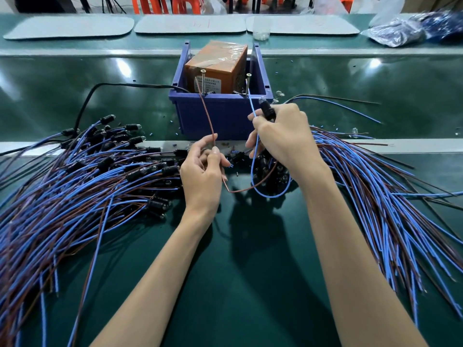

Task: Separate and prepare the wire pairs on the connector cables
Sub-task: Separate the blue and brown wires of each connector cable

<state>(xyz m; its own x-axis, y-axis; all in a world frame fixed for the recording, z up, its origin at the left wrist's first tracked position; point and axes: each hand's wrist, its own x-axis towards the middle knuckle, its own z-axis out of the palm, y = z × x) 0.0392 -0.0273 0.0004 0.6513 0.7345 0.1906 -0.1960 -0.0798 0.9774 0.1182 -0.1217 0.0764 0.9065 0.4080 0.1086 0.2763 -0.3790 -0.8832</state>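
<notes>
A person's right hand [280,139] is curled round a black barrel connector [267,110], just in front of a blue plastic bin [220,116]. The left hand [203,171] pinches the cable's thin brown wire [208,116] between thumb and fingers. That wire rises toward one of two upright screws [202,71] at the bin, and the blue wire [252,169] runs toward the other. The pair looks spread apart, with slack looping below both hands.

This seems to be mid-job, with one cable being worked. Large heaps of the same cables lie on each side, a left pile [75,186] and a right pile [375,196]. I cannot tell which heap is finished.

The wires are smooth, glossy and springy, and the connectors are small ribbed cylinders. Inside the bin stands an orange box [218,66] in shiny film. Everything rests on a dark green mat [250,284].
</notes>
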